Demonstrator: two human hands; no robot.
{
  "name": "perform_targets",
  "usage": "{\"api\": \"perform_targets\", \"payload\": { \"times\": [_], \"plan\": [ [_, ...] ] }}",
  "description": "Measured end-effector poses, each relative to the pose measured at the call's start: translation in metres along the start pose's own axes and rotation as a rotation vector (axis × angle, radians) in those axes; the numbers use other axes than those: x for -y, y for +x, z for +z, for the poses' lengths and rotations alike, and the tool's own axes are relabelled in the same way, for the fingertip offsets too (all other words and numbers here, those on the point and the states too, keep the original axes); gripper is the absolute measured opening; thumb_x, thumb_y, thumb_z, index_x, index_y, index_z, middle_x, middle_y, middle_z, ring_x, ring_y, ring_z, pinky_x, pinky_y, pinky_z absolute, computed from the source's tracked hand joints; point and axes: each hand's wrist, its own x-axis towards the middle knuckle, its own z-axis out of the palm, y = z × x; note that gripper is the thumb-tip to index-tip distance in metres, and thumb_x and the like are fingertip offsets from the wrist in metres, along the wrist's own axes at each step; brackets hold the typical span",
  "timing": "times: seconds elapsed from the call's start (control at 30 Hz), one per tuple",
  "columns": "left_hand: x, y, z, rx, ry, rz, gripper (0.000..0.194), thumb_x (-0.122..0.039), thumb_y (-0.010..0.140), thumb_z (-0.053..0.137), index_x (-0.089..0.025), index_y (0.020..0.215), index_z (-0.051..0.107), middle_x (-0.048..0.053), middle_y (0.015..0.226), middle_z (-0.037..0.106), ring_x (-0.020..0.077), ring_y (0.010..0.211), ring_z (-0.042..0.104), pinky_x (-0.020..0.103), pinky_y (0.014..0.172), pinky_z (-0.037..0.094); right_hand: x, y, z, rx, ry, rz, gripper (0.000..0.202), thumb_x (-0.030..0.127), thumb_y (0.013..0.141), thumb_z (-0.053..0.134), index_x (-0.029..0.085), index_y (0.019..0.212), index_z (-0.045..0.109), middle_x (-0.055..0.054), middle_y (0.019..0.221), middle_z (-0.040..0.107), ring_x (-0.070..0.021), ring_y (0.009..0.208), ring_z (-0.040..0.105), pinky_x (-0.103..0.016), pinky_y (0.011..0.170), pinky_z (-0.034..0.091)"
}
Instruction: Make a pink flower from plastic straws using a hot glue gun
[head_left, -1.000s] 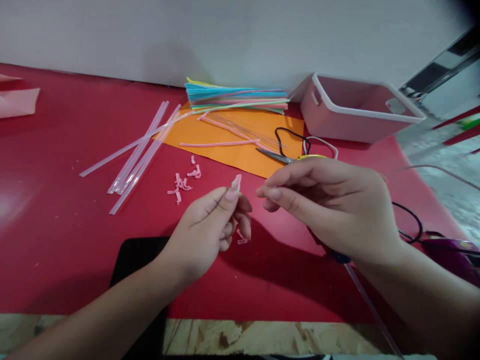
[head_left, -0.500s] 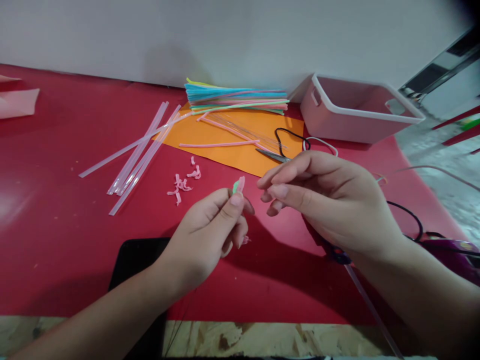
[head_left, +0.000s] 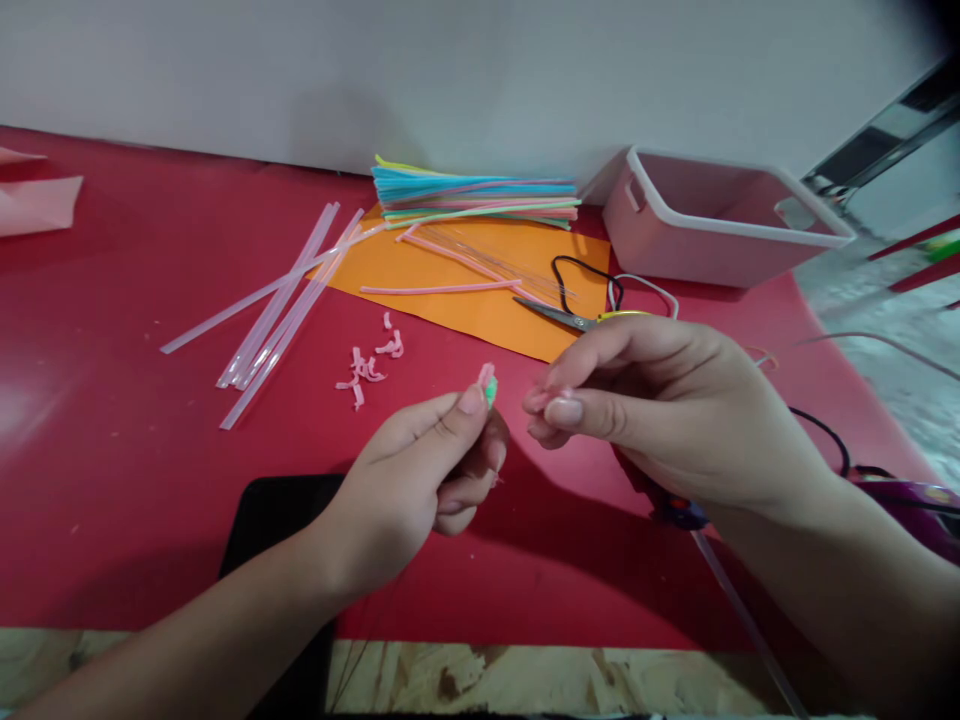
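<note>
Between the thumb and fingers of my left hand [head_left: 420, 470] is a small pink and green piece of pipe cleaner [head_left: 489, 386], its fuzzy tip poking up past the thumb. Just to the right, my right hand [head_left: 660, 410] is closed in a pinch, apart from the left. A small pink bit [head_left: 549, 398] shows at its fingertips, too blurred to tell its exact shape. Several short curled pink scraps [head_left: 364, 370] lie on the red table beyond my left hand. Scissors [head_left: 559, 314] rest on the orange sheet behind my right hand, their handle partly hidden.
Pale pink glue sticks [head_left: 281, 315] cross at the left. A bundle of coloured pipe cleaners [head_left: 472, 190] lies on the orange sheet [head_left: 450, 312] near the wall. At back right stands a pink bin [head_left: 697, 230]. A black phone-like slab [head_left: 259, 520] is under my left forearm; a glue gun [head_left: 682, 510] under my right.
My left hand has turned the piece, so the green now faces right. My right fingers have closed into a pinch, with a pink bit showing at their tips.
</note>
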Motion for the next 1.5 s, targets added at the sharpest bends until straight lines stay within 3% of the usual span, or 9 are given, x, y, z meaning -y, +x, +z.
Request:
{"api": "perform_targets", "payload": {
  "times": [0.2,0.33,0.53,0.7,1.03,1.17,1.3,1.5],
  "plan": [
    [0.0008,-0.0002,0.0006,0.014,-0.029,-0.015,0.039,-0.046,0.095,0.056,-0.017,0.068,0.059,-0.009,0.045,0.031,0.0036,0.040,0.018,0.011,0.038,0.022,0.0049,-0.0035,0.0023,0.017,-0.028,-0.071,0.015,0.009,0.077,0.077,0.023,0.075,0.070,0.000,0.083,0.076,-0.0107,0.071,0.072,-0.018,0.058,0.060],
    [0.0005,0.0005,0.0019,0.006,-0.039,-0.027,0.039,-0.047,0.092,0.059,-0.017,0.068,0.059,-0.009,0.045,0.031,0.0030,0.039,0.019,0.011,0.037,0.022,0.0066,-0.0036,0.0007,0.017,-0.043,-0.032,0.014,0.012,0.076,0.079,0.021,0.073,0.068,0.001,0.076,0.076,-0.0088,0.063,0.071,-0.015,0.055,0.058],
    [-0.0010,0.0014,0.0020,-0.021,-0.046,-0.047,0.038,-0.044,0.093,0.059,-0.016,0.067,0.059,-0.008,0.047,0.033,0.0024,0.039,0.019,0.010,0.037,0.021,0.0057,-0.0020,-0.0029,0.138,-0.021,0.068,0.024,0.014,0.075,0.080,0.023,0.097,0.076,0.003,0.075,0.078,-0.0112,0.065,0.074,-0.019,0.063,0.063],
    [-0.0018,0.0020,0.0023,-0.015,-0.059,-0.052,0.037,-0.045,0.089,0.064,-0.015,0.068,0.059,-0.009,0.048,0.032,0.0019,0.040,0.019,0.010,0.036,0.021,0.0071,-0.0030,-0.0033,0.151,-0.061,0.047,0.014,0.010,0.075,0.079,0.023,0.080,0.077,0.003,0.074,0.077,-0.0103,0.066,0.073,-0.019,0.064,0.064],
    [-0.0012,0.0012,0.0031,0.006,-0.032,-0.058,0.039,-0.045,0.093,0.058,-0.016,0.067,0.058,-0.009,0.045,0.030,0.0026,0.039,0.018,0.011,0.037,0.021,0.0082,-0.0025,-0.0054,0.186,-0.023,0.067,0.012,0.011,0.072,0.082,0.021,0.076,0.075,0.002,0.072,0.077,-0.0115,0.065,0.074,-0.018,0.061,0.063],
    [-0.0006,0.0012,0.0029,0.021,-0.020,-0.053,0.040,-0.046,0.094,0.056,-0.016,0.068,0.057,-0.009,0.046,0.030,0.0030,0.040,0.017,0.011,0.037,0.020,0.0082,-0.0030,-0.0060,0.150,-0.061,0.057,0.010,0.018,0.071,0.084,0.021,0.073,0.075,0.000,0.072,0.077,-0.0125,0.063,0.074,-0.021,0.060,0.062],
    [-0.0006,0.0007,0.0043,0.031,-0.017,-0.059,0.042,-0.047,0.096,0.052,-0.017,0.068,0.057,-0.009,0.045,0.029,0.0035,0.039,0.017,0.012,0.037,0.019,0.0071,-0.0044,-0.0059,-0.033,-0.163,-0.020,0.006,0.026,0.076,0.082,0.028,0.080,0.078,0.001,0.078,0.077,-0.0153,0.076,0.074,-0.026,0.065,0.062],
    [0.0006,-0.0021,0.0051,0.029,0.027,-0.055,0.040,-0.046,0.096,0.052,-0.017,0.069,0.058,-0.009,0.045,0.031,0.0045,0.041,0.019,0.013,0.039,0.020,0.0017,-0.0049,0.0019,-0.186,-0.344,-0.197,0.004,0.029,0.078,0.080,0.028,0.076,0.077,-0.001,0.081,0.072,-0.0188,0.094,0.066,-0.035,0.089,0.057]
  ]
}}
